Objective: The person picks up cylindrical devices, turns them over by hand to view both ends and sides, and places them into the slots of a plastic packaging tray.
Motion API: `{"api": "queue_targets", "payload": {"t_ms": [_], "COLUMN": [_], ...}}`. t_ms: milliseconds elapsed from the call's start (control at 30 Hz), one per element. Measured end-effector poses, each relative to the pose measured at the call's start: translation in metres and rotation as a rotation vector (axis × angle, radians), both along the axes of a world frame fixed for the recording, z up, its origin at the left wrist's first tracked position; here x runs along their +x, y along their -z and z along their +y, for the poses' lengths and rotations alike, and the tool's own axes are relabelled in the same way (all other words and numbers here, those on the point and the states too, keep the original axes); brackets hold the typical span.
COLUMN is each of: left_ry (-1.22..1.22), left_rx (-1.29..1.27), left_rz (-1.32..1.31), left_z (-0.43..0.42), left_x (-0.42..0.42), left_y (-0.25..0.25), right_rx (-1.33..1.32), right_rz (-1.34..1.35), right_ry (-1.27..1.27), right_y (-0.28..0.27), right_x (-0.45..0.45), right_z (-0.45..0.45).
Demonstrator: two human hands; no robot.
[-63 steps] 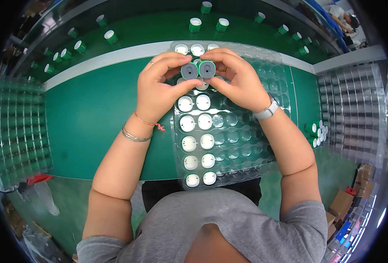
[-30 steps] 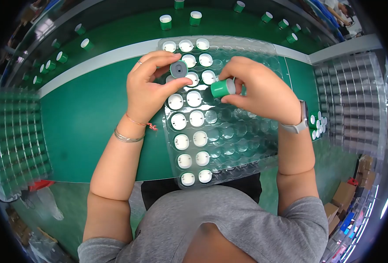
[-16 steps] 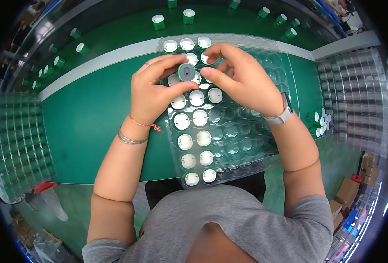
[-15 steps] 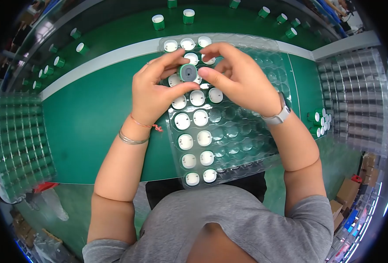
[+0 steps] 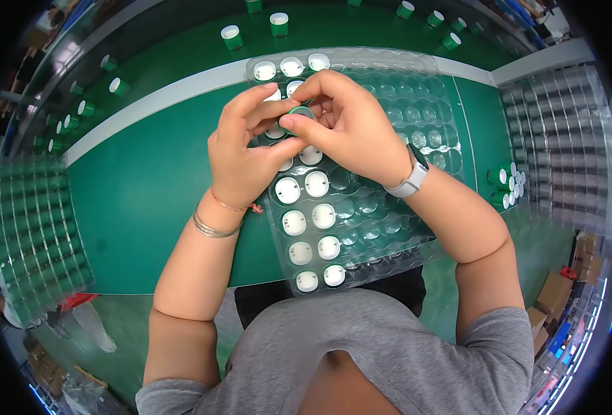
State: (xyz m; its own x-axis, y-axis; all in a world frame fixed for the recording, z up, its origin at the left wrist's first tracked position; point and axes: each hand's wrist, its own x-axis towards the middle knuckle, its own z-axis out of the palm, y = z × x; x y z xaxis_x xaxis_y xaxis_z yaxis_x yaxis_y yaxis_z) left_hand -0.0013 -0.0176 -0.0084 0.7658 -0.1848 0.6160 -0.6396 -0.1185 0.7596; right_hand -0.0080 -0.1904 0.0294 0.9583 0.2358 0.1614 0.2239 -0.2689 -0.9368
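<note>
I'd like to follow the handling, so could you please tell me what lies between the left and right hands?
The head view shows a green cup between the left hand and right hand, partly hidden, above the clear tray.

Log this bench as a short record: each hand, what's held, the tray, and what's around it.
Held: green-rimmed cylinder, raised over the clear plastic tray
Right hand: thumb and fingers on the cylinder
Left hand: close beside the cylinder, contact partly hidden
Tray: white-topped cylinders seated toward its left side
Far side: green cylinders with white tops
Sides: clear celled trays, left and right
</note>
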Motion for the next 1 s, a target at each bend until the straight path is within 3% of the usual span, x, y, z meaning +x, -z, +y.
{"api": "queue_targets", "payload": {"t_ms": [67, 133, 267, 333, 467, 533, 567, 633, 733, 800, 1000], "left_ry": [0.018, 0.035, 0.021, 0.033, 0.158, 0.197, 0.224, 0.246, 0.161, 0.195, 0.202], "left_rx": [0.004, 0.006, 0.010, -0.006, -0.120, -0.121, -0.132, -0.142, -0.051, -0.205, -0.212], "left_rz": [0.000, -0.003, 0.005, 0.019, -0.030, -0.032, 0.007, 0.044, -0.024, 0.084, 0.150], "left_z": [0.001, 0.001, 0.001, 0.002, -0.001, 0.000, 0.000, 0.002, 0.005, 0.004, 0.005], "left_x": [0.000, 0.000, -0.002, -0.002, 0.004, 0.006, 0.006, 0.007, 0.009, 0.007, 0.007], "left_y": [0.002, 0.002, 0.001, 0.005, 0.011, 0.008, 0.005, 0.002, 0.000, 0.000, -0.001], "right_rx": [-0.087, 0.081, 0.070, 0.051, 0.068, 0.181, 0.185, 0.327, 0.305, 0.315, 0.317], "right_rz": [-0.092, 0.071, 0.127, -0.034, -0.032, 0.288, 0.286, 0.280, 0.254, 0.228, 0.257], "right_ry": [0.008, 0.003, 0.026, -0.012, -0.001, 0.032, 0.029, -0.049, -0.142, -0.166, -0.245], "right_y": [0.001, 0.001, -0.002, 0.002, -0.001, -0.011, -0.009, -0.003, -0.006, -0.004, -0.002], "right_x": [-0.001, 0.002, 0.001, 0.000, 0.001, 0.001, 0.002, 0.005, 0.001, 0.001, 0.005], "right_z": [0.000, 0.000, 0.000, 0.001, -0.003, -0.007, -0.008, -0.011, -0.008, -0.006, -0.011]}}
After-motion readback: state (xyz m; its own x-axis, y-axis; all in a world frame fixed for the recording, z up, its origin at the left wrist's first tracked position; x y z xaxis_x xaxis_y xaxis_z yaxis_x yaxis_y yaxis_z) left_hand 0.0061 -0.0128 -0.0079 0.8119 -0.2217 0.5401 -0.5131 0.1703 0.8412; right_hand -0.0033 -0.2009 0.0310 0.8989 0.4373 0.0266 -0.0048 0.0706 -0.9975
